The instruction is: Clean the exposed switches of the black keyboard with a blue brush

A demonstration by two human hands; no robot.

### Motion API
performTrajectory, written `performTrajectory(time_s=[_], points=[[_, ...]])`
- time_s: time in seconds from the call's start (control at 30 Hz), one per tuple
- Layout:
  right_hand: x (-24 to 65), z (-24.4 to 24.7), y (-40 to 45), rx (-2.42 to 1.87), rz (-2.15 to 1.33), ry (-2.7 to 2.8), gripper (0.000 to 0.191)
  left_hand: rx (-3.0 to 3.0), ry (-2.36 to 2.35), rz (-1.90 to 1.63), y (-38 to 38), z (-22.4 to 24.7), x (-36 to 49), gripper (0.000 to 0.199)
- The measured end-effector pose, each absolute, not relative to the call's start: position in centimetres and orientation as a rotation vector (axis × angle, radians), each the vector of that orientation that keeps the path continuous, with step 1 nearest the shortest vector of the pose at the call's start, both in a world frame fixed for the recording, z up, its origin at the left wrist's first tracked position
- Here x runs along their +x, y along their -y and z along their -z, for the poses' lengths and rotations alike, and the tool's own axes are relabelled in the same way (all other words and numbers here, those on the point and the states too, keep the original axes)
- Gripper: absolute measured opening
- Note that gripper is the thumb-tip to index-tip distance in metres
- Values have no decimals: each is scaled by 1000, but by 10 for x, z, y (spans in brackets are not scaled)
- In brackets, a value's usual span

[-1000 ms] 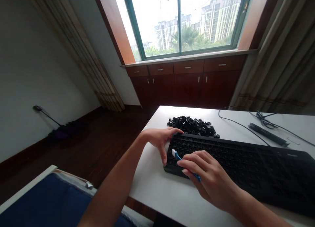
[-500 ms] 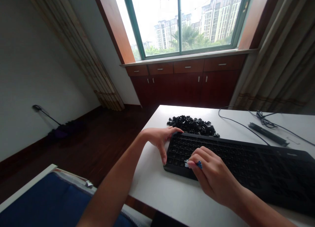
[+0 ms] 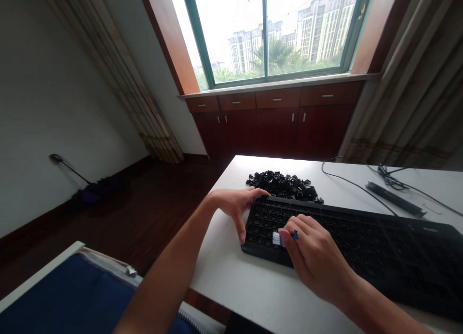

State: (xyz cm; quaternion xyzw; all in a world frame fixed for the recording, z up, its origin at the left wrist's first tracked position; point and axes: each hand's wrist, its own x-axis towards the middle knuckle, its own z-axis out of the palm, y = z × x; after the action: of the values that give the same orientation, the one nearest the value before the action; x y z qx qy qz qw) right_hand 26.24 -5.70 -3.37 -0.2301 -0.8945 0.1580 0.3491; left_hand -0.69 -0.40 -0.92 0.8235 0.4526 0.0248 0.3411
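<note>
My right hand (image 3: 314, 259) is shut on a blue toothbrush (image 3: 294, 235), and its white bristles (image 3: 277, 238) press down on the left part of a black computer keyboard (image 3: 361, 242). Most of the handle is hidden by my fingers. My left hand (image 3: 233, 211) grips the keyboard's left end, with the thumb at the front edge and the fingers over the back edge. Just behind the keyboard lies a heap of loose black keycaps (image 3: 284, 186), close to my left fingertips.
The keyboard stands on a white table (image 3: 231, 281). A black cable (image 3: 356, 187) and a black bar-shaped object (image 3: 394, 199) lie at the back right. A blue zippered bag (image 3: 61, 295) sits at lower left, and a mop (image 3: 90, 191) stands on the dark floor.
The toothbrush has turned in my right hand and its bristles have shifted right along the keyboard, with the handle now mostly behind my fingers. My left hand has not moved.
</note>
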Motion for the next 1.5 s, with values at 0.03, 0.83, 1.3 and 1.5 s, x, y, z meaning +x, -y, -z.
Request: performTrajectory(time_s=[0.03,0.83,1.3,1.5], points=[[262,34,57,-608,-405,2319,24,2128,-1189,-53,4,9,-7,140],[262,34,59,-565,-482,2331,21,2143,-1158,-67,2,12,-9,139],[261,34,61,-455,-441,2355,17,2123,-1180,-70,4,11,-7,139],[265,28,58,-598,-307,2367,26,2154,-1136,-123,3,14,-10,136]])
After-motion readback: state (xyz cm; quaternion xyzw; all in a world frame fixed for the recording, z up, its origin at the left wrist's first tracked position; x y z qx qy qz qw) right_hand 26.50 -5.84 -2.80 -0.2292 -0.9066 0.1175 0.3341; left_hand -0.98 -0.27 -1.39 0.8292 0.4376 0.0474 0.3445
